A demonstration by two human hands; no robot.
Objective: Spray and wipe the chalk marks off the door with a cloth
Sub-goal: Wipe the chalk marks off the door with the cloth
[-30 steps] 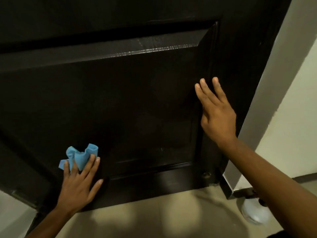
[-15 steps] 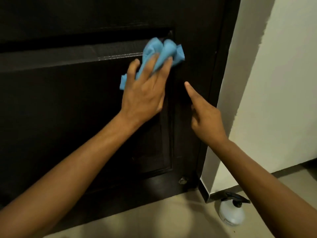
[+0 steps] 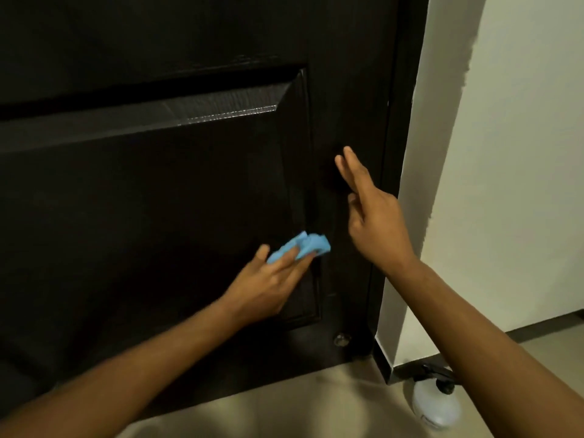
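The door fills most of your view, dark and panelled, shut against the pale wall on the right, and you are in the wiping step: the spraying looks done, since the spray bottle lies on the floor at the near right corner, well apart from both hands. No chalk marks can be made out on the dark wood in this light, so you cannot tell how much is left; judge by feel and angle rather than by sight. The next move calls for firm, flat pressure along the right edge of the sunken panel, working the moulding where chalk would lodge. Your left hand reaches up from the near left, forearm extended, fingers fairly straight and pressing the bunched blue cloth against the panel's right border, so that grip is flat on the cloth rather than curled round it. Your right hand stands edge-on by the door's right stile, fingers straight and together, holding nothing; whether the fingertips touch the wood is unclear.
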